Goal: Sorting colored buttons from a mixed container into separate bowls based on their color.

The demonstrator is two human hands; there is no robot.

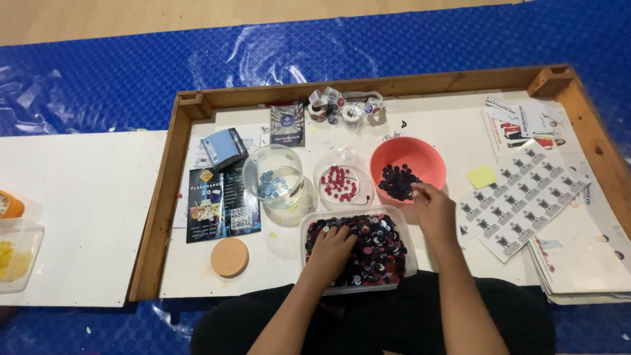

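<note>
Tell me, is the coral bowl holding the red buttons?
No, the coral bowl holds dark buttons, while the red buttons lie in the clear container beside it.

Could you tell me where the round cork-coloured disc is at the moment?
In the head view, the cork-coloured disc lies on the white board, left of the clear tub of mixed buttons, just below the dark leaflet.

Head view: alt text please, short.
A person's left hand digs into a clear tub of mixed buttons while the right hand reaches to a coral bowl of dark buttons, on a wooden-framed white board.
</note>
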